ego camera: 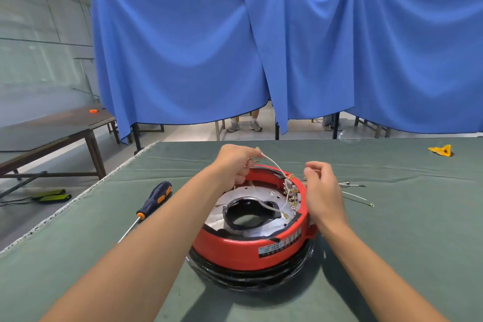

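Observation:
A round red appliance base [251, 246] lies upside down on the green table cover [392, 243], its open underside showing a silver plate, a black centre ring and a terminal block with brass clips [291, 192]. My left hand [236, 165] pinches a white wire [273, 163] that runs from the terminal block up over the far rim. My right hand [322, 191] hovers with curled fingers at the right rim beside the terminals; whether it pinches anything is hidden.
A screwdriver [151, 202] with a dark blue and orange handle lies left of the base. Loose white wires [355, 195] lie to the right, a yellow scrap [441, 150] at far right. Blue curtains [287, 47] hang behind; a wooden table [52, 133] stands left.

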Action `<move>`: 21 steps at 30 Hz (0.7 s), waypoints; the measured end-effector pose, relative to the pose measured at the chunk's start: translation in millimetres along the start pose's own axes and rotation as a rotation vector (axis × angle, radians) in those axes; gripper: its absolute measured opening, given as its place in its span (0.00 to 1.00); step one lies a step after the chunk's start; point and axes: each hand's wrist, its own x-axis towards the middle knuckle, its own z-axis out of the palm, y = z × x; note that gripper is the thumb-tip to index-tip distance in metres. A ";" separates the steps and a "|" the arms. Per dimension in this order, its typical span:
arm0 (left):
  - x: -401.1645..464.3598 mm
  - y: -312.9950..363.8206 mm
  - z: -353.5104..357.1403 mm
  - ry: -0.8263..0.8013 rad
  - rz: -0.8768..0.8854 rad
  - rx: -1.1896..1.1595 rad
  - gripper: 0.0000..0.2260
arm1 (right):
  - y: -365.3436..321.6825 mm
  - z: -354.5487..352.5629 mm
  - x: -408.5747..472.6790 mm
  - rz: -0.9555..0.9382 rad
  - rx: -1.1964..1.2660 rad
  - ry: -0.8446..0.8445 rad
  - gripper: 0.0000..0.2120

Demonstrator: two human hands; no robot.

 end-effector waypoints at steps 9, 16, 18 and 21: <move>17.3 8.8 -19.8 -0.003 -0.119 -0.045 0.09 | 7.0 2.5 2.7 0.081 -0.165 -0.110 0.06; 17.2 0.7 -21.0 -0.229 -0.213 0.171 0.08 | 3.8 -2.7 3.2 0.118 -0.205 -0.191 0.05; 18.1 -3.8 -17.7 -0.312 -0.230 0.234 0.08 | 1.4 -3.8 3.4 0.107 -0.231 -0.212 0.07; 18.5 -9.9 -11.3 -0.423 -0.256 0.322 0.08 | -1.8 -4.4 5.0 0.107 -0.260 -0.260 0.08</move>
